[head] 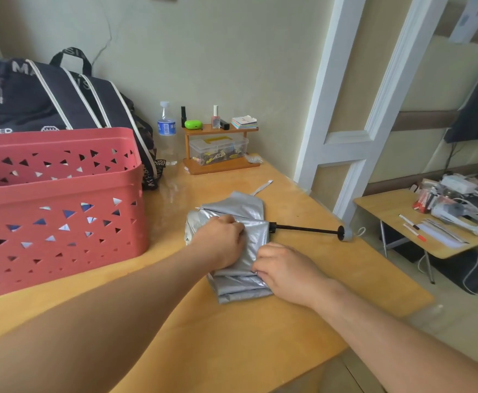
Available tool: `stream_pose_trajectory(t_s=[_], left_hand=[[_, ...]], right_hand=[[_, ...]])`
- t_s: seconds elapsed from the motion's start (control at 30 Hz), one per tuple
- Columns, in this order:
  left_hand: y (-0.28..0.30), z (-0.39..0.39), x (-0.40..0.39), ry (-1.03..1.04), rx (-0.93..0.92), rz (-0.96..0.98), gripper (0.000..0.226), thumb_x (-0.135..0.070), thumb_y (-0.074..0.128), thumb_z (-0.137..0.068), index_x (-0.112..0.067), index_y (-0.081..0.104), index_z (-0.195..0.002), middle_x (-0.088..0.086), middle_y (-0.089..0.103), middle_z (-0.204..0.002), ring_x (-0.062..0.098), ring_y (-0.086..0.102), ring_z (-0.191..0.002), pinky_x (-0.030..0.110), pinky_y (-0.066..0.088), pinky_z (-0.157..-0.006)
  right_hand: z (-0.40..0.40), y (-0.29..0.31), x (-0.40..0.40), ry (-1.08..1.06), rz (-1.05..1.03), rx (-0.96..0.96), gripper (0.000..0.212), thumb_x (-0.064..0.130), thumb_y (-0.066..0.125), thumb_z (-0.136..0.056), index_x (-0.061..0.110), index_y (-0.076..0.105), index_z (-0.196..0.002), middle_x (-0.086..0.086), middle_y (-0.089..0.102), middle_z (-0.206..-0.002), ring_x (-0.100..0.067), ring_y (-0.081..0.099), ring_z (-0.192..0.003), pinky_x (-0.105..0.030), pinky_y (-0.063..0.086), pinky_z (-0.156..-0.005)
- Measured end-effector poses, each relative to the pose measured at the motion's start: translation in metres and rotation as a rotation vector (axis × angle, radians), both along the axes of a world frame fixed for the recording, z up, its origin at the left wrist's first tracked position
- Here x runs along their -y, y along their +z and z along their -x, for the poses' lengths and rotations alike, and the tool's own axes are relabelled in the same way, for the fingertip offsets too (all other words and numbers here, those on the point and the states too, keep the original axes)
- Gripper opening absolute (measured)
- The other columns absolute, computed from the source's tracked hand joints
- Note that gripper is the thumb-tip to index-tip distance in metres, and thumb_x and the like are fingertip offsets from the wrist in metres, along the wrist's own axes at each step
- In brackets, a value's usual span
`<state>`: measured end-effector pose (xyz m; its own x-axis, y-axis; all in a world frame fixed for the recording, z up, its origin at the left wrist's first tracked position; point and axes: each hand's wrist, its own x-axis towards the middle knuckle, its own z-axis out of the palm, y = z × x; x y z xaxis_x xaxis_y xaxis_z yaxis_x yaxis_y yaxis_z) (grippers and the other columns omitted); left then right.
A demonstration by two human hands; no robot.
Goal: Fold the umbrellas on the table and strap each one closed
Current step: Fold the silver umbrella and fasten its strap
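Silver canopy fabric of the umbrella [239, 219] lies flat at table [303, 293] centre, shaft and handle extended toward 3 o'clock; the left hand [220, 242] presses curled fingers onto the pleats while the right hand [286, 269] pinches a fold, evidently to keep the layers aligned. At 9 o'clock, the red basket [59, 211] shows fabric through its cut-outs, probably more umbrellas; at 12 o'clock, a clear box [218, 150] holds small items.

Home room: desk organiser [220, 146] (nail polish [215, 118]), laundry basket [59, 199].
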<state>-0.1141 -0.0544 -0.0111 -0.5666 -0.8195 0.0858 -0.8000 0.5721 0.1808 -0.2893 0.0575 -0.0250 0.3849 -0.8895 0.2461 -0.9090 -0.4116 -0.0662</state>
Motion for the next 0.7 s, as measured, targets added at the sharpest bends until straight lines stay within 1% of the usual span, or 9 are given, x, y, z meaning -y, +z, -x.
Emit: stream_pose_trajectory(t_s=[0.07,0.13,0.2,0.27,0.37,0.43,0.5,0.57,0.7], left_hand=[[-0.008,-0.001,-0.005,-0.018,0.032,0.017,0.05,-0.05,0.032,-0.103,-0.023,0.062,-0.133,0.005,0.058,-0.138,0.032,0.051,-0.129,0.043,0.045,-0.107],[-0.013,-0.004,-0.011,-0.024,0.102,0.01,0.056,-0.056,0.033,-0.103,-0.029,0.049,-0.15,-0.001,0.043,-0.154,0.029,0.038,-0.142,0.045,0.037,-0.115],[-0.015,-0.005,-0.02,-0.04,0.168,0.014,0.064,-0.064,0.028,-0.102,-0.033,0.035,-0.157,-0.003,0.031,-0.16,0.027,0.027,-0.148,0.046,0.027,-0.119],[-0.02,-0.005,-0.028,-0.042,0.189,0.013,0.069,-0.07,0.02,-0.1,-0.036,0.024,-0.16,-0.003,0.022,-0.163,0.027,0.02,-0.151,0.048,0.017,-0.123],[-0.024,-0.005,-0.038,-0.025,0.211,-0.04,0.075,-0.072,0.012,-0.097,-0.035,0.012,-0.163,-0.005,0.008,-0.168,0.027,0.01,-0.154,0.051,0.006,-0.125],[-0.023,-0.006,-0.044,-0.026,0.207,-0.055,0.078,-0.073,0.013,-0.096,-0.033,0.009,-0.164,-0.004,0.005,-0.17,0.026,0.007,-0.155,0.052,0.005,-0.124],[-0.02,-0.009,-0.049,-0.026,0.222,-0.074,0.083,-0.075,0.014,-0.096,-0.032,0.004,-0.165,-0.005,0.001,-0.172,0.025,0.004,-0.157,0.05,0.003,-0.125],[-0.021,-0.013,-0.052,-0.033,0.242,-0.094,0.088,-0.079,0.012,-0.095,-0.029,-0.002,-0.166,-0.004,-0.005,-0.173,0.024,-0.003,-0.159,0.049,0.0,-0.127],[-0.028,-0.024,-0.058,-0.079,0.239,-0.125,0.097,-0.086,0.007,-0.091,-0.026,-0.011,-0.165,-0.002,-0.015,-0.174,0.02,-0.018,-0.159,0.049,-0.007,-0.128]], right_hand=[[-0.001,0.007,-0.005,-0.043,-0.119,0.056,0.026,0.018,0.055,-0.1,0.022,0.077,-0.114,0.006,0.06,-0.101,-0.013,0.052,-0.103,-0.026,0.047,-0.087],[-0.002,0.016,-0.004,-0.072,-0.192,0.108,0.033,0.015,0.052,-0.096,0.025,0.078,-0.115,0.012,0.06,-0.101,-0.005,0.05,-0.096,-0.016,0.041,-0.081],[-0.005,0.022,0.005,-0.123,-0.167,0.158,0.032,0.016,0.053,-0.093,0.026,0.081,-0.105,0.014,0.063,-0.096,-0.008,0.053,-0.095,-0.026,0.046,-0.088],[-0.009,0.02,0.019,-0.197,-0.023,0.257,0.029,0.016,0.054,-0.095,0.023,0.08,-0.106,0.007,0.067,-0.105,-0.015,0.056,-0.105,-0.033,0.047,-0.098],[-0.026,0.017,0.04,-0.285,-0.003,0.442,0.03,0.013,0.053,-0.1,0.016,0.074,-0.122,0.003,0.064,-0.127,-0.015,0.055,-0.119,-0.024,0.039,-0.106],[-0.033,0.01,0.05,-0.347,-0.071,0.5,0.029,0.014,0.053,-0.101,0.015,0.075,-0.12,0.002,0.066,-0.128,-0.015,0.057,-0.121,-0.027,0.04,-0.108],[-0.028,-0.001,0.052,-0.404,-0.052,0.451,0.025,0.016,0.054,-0.1,0.014,0.077,-0.111,-0.003,0.071,-0.118,-0.024,0.06,-0.116,-0.034,0.045,-0.102],[-0.015,-0.009,0.05,-0.451,-0.02,0.371,0.02,0.027,0.058,-0.098,0.02,0.076,-0.102,0.002,0.07,-0.109,-0.027,0.062,-0.108,-0.04,0.05,-0.093],[0.005,-0.007,0.039,-0.446,-0.148,0.322,0.036,0.051,0.066,-0.091,0.033,0.07,-0.123,0.013,0.062,-0.134,-0.019,0.054,-0.123,-0.041,0.045,-0.106]])
